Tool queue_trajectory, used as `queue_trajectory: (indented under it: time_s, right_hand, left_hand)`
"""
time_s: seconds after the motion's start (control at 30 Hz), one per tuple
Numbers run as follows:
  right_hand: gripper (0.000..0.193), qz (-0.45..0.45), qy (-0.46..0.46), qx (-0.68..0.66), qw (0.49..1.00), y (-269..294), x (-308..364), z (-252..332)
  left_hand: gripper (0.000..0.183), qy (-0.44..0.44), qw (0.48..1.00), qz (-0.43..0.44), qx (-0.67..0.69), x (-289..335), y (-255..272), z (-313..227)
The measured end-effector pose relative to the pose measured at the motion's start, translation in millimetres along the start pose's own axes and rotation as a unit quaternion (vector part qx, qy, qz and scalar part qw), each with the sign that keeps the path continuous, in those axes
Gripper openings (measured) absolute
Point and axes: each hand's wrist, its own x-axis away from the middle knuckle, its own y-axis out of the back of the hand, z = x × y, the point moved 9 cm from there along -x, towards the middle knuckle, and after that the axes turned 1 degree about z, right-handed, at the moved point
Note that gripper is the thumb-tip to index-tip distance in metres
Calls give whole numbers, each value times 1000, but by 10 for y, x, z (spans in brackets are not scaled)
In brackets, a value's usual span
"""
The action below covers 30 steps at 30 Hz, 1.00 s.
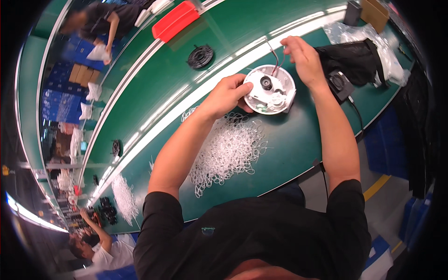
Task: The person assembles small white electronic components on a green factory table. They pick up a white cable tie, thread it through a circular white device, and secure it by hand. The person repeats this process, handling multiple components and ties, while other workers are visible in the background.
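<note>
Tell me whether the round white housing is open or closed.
Open: the round white housing has its inside exposed, with wires rising from it.

The round white case (pixel 256 95) hides some fingers of the left hand (pixel 227 94). Above it, I can't tell if the right hand (pixel 304 60) touches the thin wires (pixel 276 59). Below the case, the left arm (pixel 179 140) covers some white loops (pixel 228 147). Far left of the case, a worker (pixel 116 23) looks blurry.

You are on what looks like a factory assembly line: your green desk (pixel 289 148) runs alongside a long green belt (pixel 154 88) carrying black round parts (pixel 200 57), with co-workers (pixel 114 255) nearby, stacked blue crates (pixel 58 103) and an opened white unit (pixel 270 92).
</note>
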Motion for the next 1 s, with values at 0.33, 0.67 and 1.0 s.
queue_trajectory:
  time_s: [0.33, 0.67, 1.0]
  right_hand:
    - [28, 59, 41, 119, 990, -416, 107, -167]
    - [28, 78, 3, 136, 988, -394, -117, -889]
    - [25, 103, -23, 108, 989, -222, -70, -931]
  left_hand:
    - [33, -116, 904, -351, 214, 908, 1906, 52]
    - [42, 4, 817, -521, 249, 1625, 3094, 1384]
    - [21, 65, 845, -486, -215, 3331, 2060, 984]
